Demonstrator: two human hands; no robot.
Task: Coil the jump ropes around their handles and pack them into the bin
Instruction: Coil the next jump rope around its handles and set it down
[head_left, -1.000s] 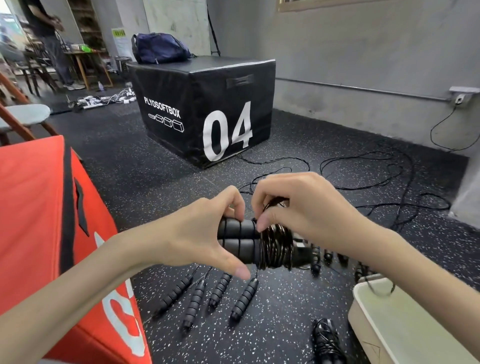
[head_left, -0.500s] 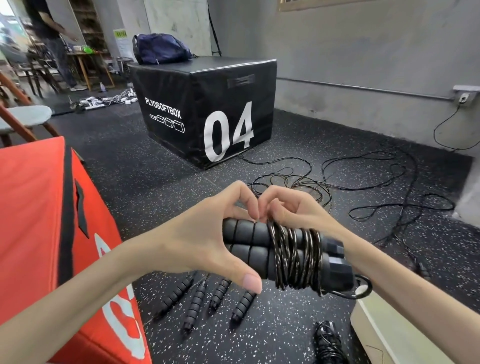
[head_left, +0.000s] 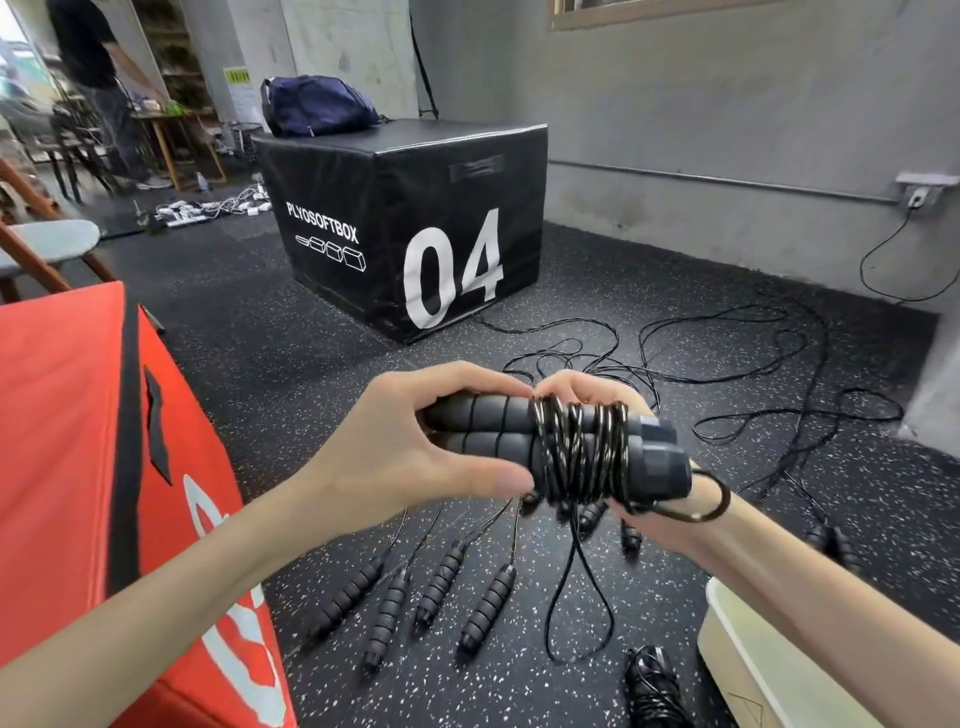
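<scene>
Floor (head_left: 260, 322): black speckled rubber, one continuous area.

Plyo boxes, count 2. Black one (head_left: 410, 228), far centre, printed "PLYOSOFTBOX" and "04". Red one (head_left: 78, 441), near left, partly cut by the frame.

Bin (head_left: 753, 660), count 1: pale, near right corner, only part visible; contents cannot be told.

Duffel bag (head_left: 317, 111), count 1: dark blue, on the far left edge of the black box top.

Hands, count 2. Left hand (head_left: 395, 447) grasps the left end of the held jump rope's handles (head_left: 498, 431), thumb on the near side, fingers over the top. Right hand (head_left: 587, 387) is mostly hidden behind the bundle; fingers curl over its far side and the palm sits under the right end, grasping it.

Held handles, count 2: black foam, side by side, horizontal, above the floor at frame centre. Its cord (head_left: 576, 452) is wound around their right half in several turns. One long loop (head_left: 574, 603) hangs down from the wraps.

Loose handles on floor (head_left: 441, 582): 4 clearly lined up near centre, below the hands; further ones to the right are blurred, uncounted. Loose cords (head_left: 727, 358) spread far right, tangled, number cannot be told.

Coiled rope bundle (head_left: 654, 686), count 1: on the floor just left of the bin.
</scene>
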